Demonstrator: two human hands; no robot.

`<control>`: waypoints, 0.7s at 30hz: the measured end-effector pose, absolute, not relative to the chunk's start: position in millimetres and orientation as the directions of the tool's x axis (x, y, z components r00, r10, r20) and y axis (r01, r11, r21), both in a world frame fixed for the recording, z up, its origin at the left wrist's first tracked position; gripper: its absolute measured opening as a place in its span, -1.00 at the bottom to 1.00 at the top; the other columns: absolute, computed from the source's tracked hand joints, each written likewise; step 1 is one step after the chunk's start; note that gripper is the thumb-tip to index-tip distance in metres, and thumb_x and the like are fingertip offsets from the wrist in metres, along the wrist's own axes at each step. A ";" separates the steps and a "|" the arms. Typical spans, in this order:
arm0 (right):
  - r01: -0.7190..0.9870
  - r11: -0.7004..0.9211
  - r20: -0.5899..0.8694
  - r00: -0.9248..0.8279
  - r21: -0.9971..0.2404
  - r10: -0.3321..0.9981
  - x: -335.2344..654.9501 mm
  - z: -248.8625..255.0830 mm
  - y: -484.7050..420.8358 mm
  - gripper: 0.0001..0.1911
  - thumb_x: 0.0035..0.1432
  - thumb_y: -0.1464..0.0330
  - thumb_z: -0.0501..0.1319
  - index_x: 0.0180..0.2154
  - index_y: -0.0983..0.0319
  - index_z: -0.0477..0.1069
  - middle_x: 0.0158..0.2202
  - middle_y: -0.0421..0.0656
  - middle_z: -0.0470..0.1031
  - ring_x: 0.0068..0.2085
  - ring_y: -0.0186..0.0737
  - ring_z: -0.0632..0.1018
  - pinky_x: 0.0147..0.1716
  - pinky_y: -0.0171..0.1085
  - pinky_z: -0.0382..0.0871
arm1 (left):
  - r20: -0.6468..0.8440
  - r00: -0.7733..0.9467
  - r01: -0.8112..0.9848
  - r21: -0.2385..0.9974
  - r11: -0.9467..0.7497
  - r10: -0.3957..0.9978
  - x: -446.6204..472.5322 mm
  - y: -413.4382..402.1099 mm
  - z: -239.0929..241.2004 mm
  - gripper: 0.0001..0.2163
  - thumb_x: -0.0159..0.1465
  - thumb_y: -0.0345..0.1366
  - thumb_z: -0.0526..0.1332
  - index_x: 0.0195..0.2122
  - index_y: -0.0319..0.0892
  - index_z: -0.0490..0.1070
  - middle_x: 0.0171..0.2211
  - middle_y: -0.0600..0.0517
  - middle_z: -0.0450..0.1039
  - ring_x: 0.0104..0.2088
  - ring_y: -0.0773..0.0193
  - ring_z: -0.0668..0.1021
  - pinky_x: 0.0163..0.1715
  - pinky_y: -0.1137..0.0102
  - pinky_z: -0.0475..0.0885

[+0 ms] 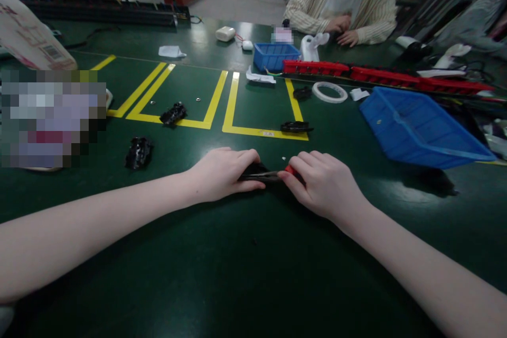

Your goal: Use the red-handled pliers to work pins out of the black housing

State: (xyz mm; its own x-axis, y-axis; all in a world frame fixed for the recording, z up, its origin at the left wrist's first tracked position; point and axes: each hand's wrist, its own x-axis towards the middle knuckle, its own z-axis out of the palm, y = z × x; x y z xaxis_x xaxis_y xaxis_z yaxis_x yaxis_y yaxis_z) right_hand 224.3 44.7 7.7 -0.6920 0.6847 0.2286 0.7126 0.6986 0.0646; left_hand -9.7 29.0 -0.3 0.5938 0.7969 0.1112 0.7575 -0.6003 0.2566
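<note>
In the middle of the head view, my left hand (229, 171) is closed around a black plastic part (257, 169), mostly hidden by the fingers. My right hand (322, 182) grips red-handled pliers (271, 175), whose grey metal jaws reach left to the black part. Only a little of the red handle shows between the fingers. Beyond my hands lie similar black parts: one (138, 152) to the left, another (173, 114) across yellow tape, and a flatter one (296, 127) on the right tape line.
A tilted blue bin (423, 127) stands at the right, with a smaller blue bin (276, 55) farther back. Near them are a tape roll (329, 92) and a long red strip (380, 75). A person (340, 8) sits across the green table (222, 274).
</note>
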 end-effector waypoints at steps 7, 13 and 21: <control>0.722 0.690 0.238 -0.663 -0.045 0.710 224.0 6.9 46.0 -0.53 0.32 0.07 -0.03 -0.28 0.30 0.44 -0.28 0.02 0.50 -0.28 -0.09 0.45 -0.31 -0.16 0.25 | 0.114 0.599 0.754 0.251 -0.607 0.792 -9.9 28.9 1.3 -0.62 0.33 0.07 0.11 -0.09 -0.17 0.31 -0.32 -0.02 0.53 -0.37 0.13 0.57 -0.43 0.36 0.33; 0.637 0.762 0.292 -0.711 -0.117 0.639 240.9 3.4 50.6 -0.41 0.20 0.01 0.14 0.06 0.33 0.35 0.01 0.11 0.45 0.05 0.09 0.43 0.08 0.08 0.24 | 0.117 0.606 0.749 0.248 -0.614 0.787 -9.8 29.1 0.6 -0.64 0.34 0.04 0.12 -0.10 -0.18 0.31 -0.30 -0.02 0.54 -0.35 0.13 0.58 -0.38 0.34 0.36; 0.661 0.734 0.207 -0.705 -0.156 0.678 271.3 -1.4 53.3 -0.37 0.14 0.04 0.24 0.13 0.25 0.25 0.05 0.09 0.41 0.03 0.06 0.46 -0.04 0.04 0.41 | 0.122 0.605 0.743 0.269 -0.613 0.787 -10.8 30.3 -2.4 -0.64 0.34 0.05 0.12 -0.10 -0.18 0.32 -0.30 -0.01 0.55 -0.37 0.14 0.58 -0.39 0.35 0.36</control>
State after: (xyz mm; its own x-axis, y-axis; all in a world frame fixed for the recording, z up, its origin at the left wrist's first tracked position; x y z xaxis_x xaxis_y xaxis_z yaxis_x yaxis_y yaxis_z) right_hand 271.3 53.3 -1.4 -0.7050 0.6783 0.2069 0.6607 0.7343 -0.1561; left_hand -10.8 30.3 -2.4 0.6050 0.7868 0.1222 0.7429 -0.6130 0.2690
